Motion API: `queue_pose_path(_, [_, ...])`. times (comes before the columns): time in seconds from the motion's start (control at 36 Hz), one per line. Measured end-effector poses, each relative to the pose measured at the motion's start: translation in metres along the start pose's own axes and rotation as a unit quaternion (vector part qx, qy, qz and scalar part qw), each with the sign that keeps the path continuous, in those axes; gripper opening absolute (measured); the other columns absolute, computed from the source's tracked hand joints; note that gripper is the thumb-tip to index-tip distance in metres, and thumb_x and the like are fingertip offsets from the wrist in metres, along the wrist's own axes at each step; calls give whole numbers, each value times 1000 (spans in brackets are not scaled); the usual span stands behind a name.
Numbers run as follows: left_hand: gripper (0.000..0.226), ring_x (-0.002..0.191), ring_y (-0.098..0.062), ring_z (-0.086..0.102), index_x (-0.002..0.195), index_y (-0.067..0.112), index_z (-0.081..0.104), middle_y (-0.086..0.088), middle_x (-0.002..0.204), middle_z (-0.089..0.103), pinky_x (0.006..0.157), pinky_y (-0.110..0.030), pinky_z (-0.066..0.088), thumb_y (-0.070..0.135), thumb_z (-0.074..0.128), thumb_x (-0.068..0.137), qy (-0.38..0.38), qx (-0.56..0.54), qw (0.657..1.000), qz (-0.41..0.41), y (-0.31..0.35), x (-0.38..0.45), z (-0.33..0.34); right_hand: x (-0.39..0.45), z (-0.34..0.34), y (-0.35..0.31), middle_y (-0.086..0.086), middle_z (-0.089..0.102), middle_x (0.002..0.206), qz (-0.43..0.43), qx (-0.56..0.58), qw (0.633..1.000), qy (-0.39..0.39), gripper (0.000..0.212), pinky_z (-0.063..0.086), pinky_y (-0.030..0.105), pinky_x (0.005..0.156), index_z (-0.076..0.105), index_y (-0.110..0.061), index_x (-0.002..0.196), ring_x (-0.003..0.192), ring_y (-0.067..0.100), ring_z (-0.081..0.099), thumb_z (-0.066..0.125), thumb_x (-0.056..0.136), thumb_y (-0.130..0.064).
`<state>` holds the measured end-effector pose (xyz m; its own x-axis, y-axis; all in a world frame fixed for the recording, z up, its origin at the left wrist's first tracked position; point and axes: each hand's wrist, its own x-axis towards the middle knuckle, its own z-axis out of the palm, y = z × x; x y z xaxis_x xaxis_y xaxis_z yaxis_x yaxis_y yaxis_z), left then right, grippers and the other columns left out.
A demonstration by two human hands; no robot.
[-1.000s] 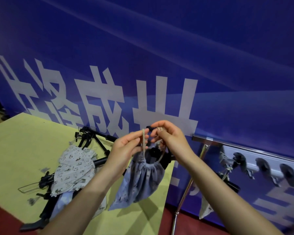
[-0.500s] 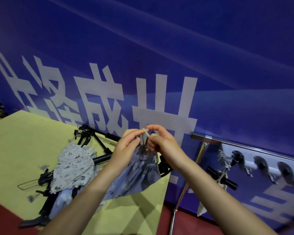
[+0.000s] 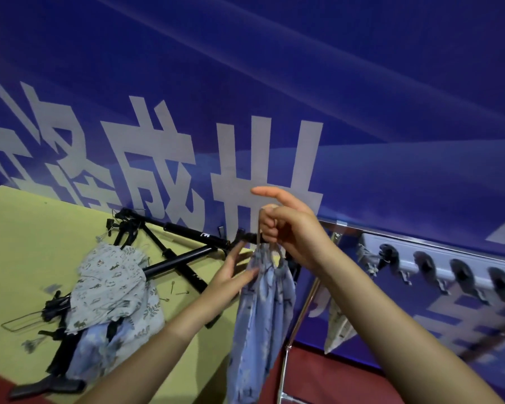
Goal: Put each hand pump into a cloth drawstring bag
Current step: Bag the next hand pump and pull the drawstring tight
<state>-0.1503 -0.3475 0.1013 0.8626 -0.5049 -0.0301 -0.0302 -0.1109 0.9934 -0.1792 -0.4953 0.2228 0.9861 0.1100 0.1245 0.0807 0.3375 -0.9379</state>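
Right hand [image 3: 289,231], centre of frame: fingers curled round the drawstring [image 3: 258,228] of a blue bag [image 3: 263,310], index finger stuck out straight toward the upper left. The bag hangs from this grip, mouth gathered, body drooping to the bottom edge of the frame.

Left hand [image 3: 233,275], just left of the bag: fingers straight, tips touching the gathered cloth near the neck. It grips nothing. Motion blur on the fingertips.

Whether a pump is inside the hanging bag cannot be told; the cloth hides its contents.

Left of the hands, a yellow table [image 3: 21,234] fills the lower left. On it, black pumps [image 3: 184,231] lie crossed near the far edge, with more black parts under a pile of cloth bags [image 3: 111,284], pale printed on top, blue beneath. A few small pins [image 3: 174,287] lie beside the pile.

Right of the hands, a metal rail [image 3: 420,243] runs toward the right edge with dark hooks [image 3: 464,275] along it; a pale printed bag [image 3: 338,325] hangs below the rail. A chrome leg [image 3: 301,319] drops to the red floor [image 3: 333,380].

Behind everything, a blue banner [image 3: 274,83] with large white characters.
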Motion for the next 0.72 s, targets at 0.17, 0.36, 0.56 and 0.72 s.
queue_pose_path(0.17, [24, 101, 6, 61, 119, 41, 50, 16, 112, 64, 84, -14, 47, 29, 50, 98, -10, -21, 997, -72, -18, -1, 26, -12, -17, -11, -3, 34, 55, 7, -46, 998, 29, 28, 28, 19, 43, 60, -7, 109, 46, 10, 31, 38, 95, 4])
queue_pose_path(0.36, [45, 112, -1, 52, 132, 29, 45, -3, 126, 52, 86, -9, 41, 21, 62, 91, 133, -80, 984, 86, 15, 15, 42, -32, -39, -21, -11, 39, 51, 8, -258, 964, 68, 30, 27, 22, 46, 65, -17, 106, 46, 8, 31, 44, 94, 1])
queue_pose_path(0.56, [51, 119, -8, 54, 127, 33, 53, 8, 125, 59, 101, -29, 42, 41, 65, 79, -31, 15, 981, 189, 54, 42, 66, -56, -59, -28, 0, 42, 55, -8, -230, 967, 105, 12, 18, 21, 43, 55, -15, 80, 44, 8, 24, 46, 78, -7])
queue_pose_path(0.72, [27, 88, -5, 61, 102, 32, 60, -13, 100, 68, 85, -20, 47, 14, 71, 85, -227, 88, 957, 159, 66, 53, 116, -88, -89, -45, -10, 33, 47, -24, -195, 970, 140, 11, 22, 16, 39, 50, -12, 76, 40, 5, 22, 42, 72, -6])
